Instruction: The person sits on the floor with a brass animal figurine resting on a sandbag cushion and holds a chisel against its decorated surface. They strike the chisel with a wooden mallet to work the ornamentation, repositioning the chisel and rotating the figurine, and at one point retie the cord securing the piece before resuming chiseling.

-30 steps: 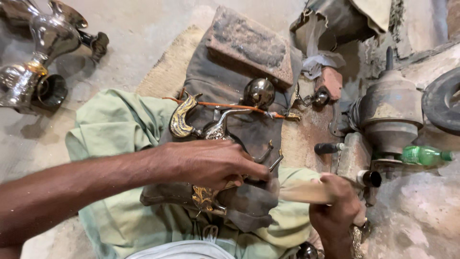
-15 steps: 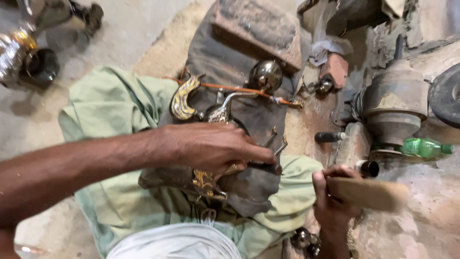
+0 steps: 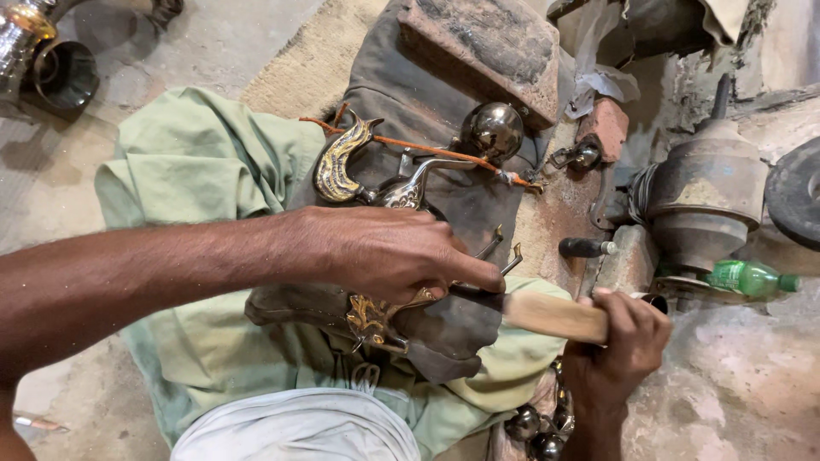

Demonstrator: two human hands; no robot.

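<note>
Brass ornament (image 3: 369, 318), a gilt scrolled piece, lies on a dark greasy cloth (image 3: 444, 329) across the person's lap, near the middle of the scene, and the left hand (image 3: 397, 256) is closed over it, fingers curled down and pressing it flat. The right hand (image 3: 617, 333) is clenched around a pale wooden handle (image 3: 553, 317) whose working end points left, right up against the left fingertips and the edge of the cloth.

A second ago that handle was held lower and angled away; half a second ago it stuck out to the right of the fist. Now it has swung round and lies level, its tip brought in to the ornament. The left hand has hardly shifted, so the piece stays pinned while the tool comes to it. As a judgement, the tool has just been set to the metal and the working stroke is in hand.

Farther off on the cloth rest a curved gilt spout (image 3: 335, 162) and a polished metal ball (image 3: 494, 130). To the right stand a grey motor housing (image 3: 707, 196) and a green plastic bottle (image 3: 745, 277).
</note>
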